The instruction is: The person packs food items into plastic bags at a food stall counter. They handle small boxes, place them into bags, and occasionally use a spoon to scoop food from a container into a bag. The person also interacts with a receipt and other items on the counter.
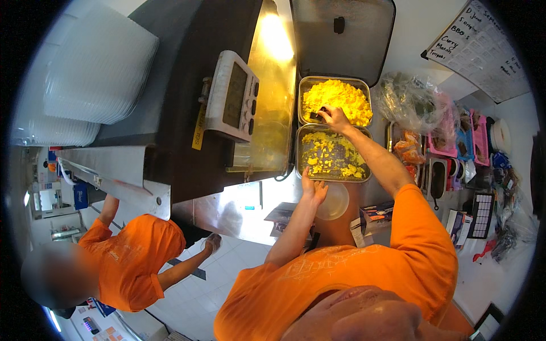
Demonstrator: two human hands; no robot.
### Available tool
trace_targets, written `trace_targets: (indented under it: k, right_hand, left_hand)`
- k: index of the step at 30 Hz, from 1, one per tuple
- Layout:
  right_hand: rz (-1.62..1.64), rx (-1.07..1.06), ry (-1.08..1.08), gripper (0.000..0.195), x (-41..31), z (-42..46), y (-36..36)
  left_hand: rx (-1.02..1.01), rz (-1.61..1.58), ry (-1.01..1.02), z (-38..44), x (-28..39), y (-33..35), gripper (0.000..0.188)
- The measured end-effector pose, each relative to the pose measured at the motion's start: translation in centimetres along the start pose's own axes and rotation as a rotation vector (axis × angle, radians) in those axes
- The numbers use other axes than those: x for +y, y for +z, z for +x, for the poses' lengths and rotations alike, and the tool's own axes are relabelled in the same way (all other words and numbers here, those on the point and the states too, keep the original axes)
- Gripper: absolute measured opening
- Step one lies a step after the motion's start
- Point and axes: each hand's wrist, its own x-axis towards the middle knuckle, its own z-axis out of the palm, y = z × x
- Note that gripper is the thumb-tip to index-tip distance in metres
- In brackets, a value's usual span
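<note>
My right hand (336, 119) reaches over the far wire-mesh basket (369, 88), its fingers closed on a small dark utensil (316, 115) whose kind I cannot make out. Yellow food pieces like scrambled egg (339, 98) are heaped in this basket. Directly on the near side stands a second mesh basket (334, 177), with smaller yellow bits (323, 148) scattered over its bottom. My left hand (315, 187) is at that basket's near left corner, fingers apart, one of them against the rim. Below the rim, beside this hand, is a round translucent bowl (335, 202).
A lit dark cabinet with a digital timer (232, 96) rises on the left, near stacked clear plastic containers (98, 64). To the right are a metal tray of orange food (408, 147), plastic bags (409, 100) and pink baskets (480, 138). A co-worker (132, 260) stands at lower left.
</note>
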Motion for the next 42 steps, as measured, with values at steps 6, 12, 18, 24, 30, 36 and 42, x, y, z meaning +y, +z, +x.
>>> trace_targets:
  k: [6,12,18,24,30,36,42]
  right_hand:
    - [0.732,0.581,0.613,0.018,1.5,2.7,0.9]
    - [1.183,0.738,0.719,0.029,3.0,2.6,-2.2]
    - [1.337,0.622,0.527,0.054,-1.8,-5.2,-5.1]
    - [1.306,0.267,0.660,0.020,-12.9,-25.1,-6.5]
    - [1.278,0.069,0.946,0.020,-13.9,-37.2,2.9]
    - [0.199,-0.038,-0.406,0.021,-12.9,-37.0,11.9]
    - [-0.094,-0.087,-0.687,0.030,-12.6,-35.7,12.4]
  left_hand:
    - [0.187,-0.003,0.138,-1.2,-1.0,-0.3,0.086]
    - [0.162,0.714,1.298,-16.8,-1.8,-5.5,0.048]
    - [0.534,1.217,1.111,-15.5,-0.2,-23.1,0.044]
    - [0.444,1.529,1.012,-13.2,-1.5,-27.0,0.042]
    - [0.514,1.332,0.999,-15.0,-6.3,-26.0,0.045]
    - [0.492,1.382,1.133,-15.1,-7.3,-26.2,0.049]
    - [0.477,1.333,1.188,-15.4,-6.8,-25.4,0.050]
